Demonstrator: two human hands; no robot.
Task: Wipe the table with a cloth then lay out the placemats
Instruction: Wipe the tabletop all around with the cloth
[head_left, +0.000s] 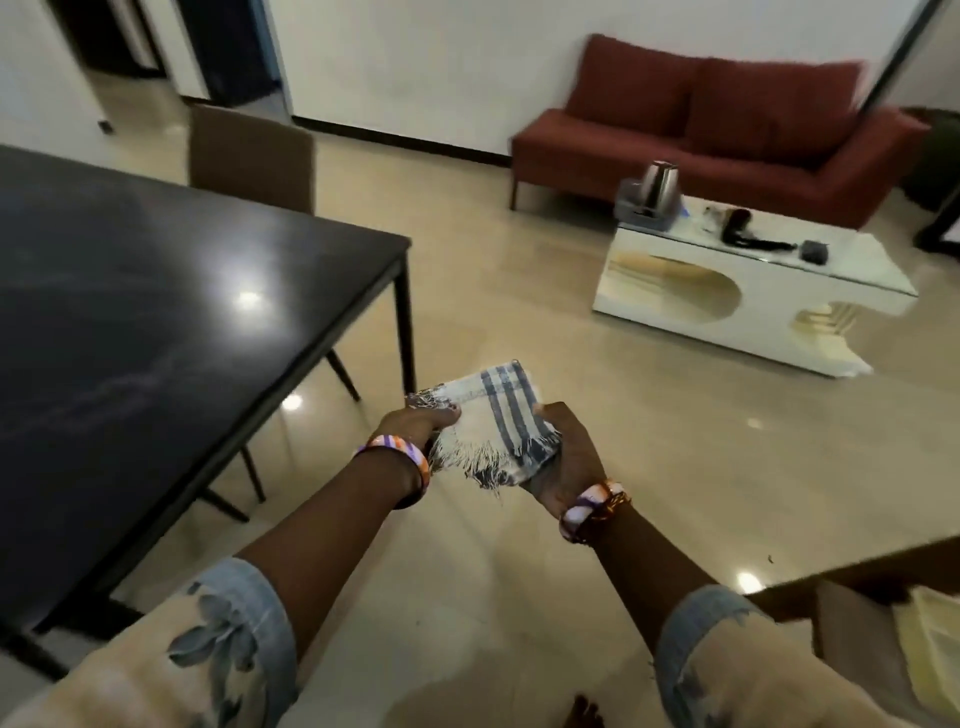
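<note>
A folded white cloth (488, 421) with blue stripes and frayed fringes is held in front of me above the floor, between both hands. My left hand (415, 423) grips its left edge. My right hand (566, 457) cups it from the right and below. The dark glossy table (156, 322) stretches across the left of the view, its near corner to the left of my hands. A pale yellow sheet (930, 649), possibly placemats, lies at the bottom right edge on a brown surface.
A brown chair (254, 156) stands at the table's far side. A white coffee table (737, 280) with a kettle (657, 182) and small items stands at the right, in front of a red sofa (727, 119). Shiny beige floor lies between them.
</note>
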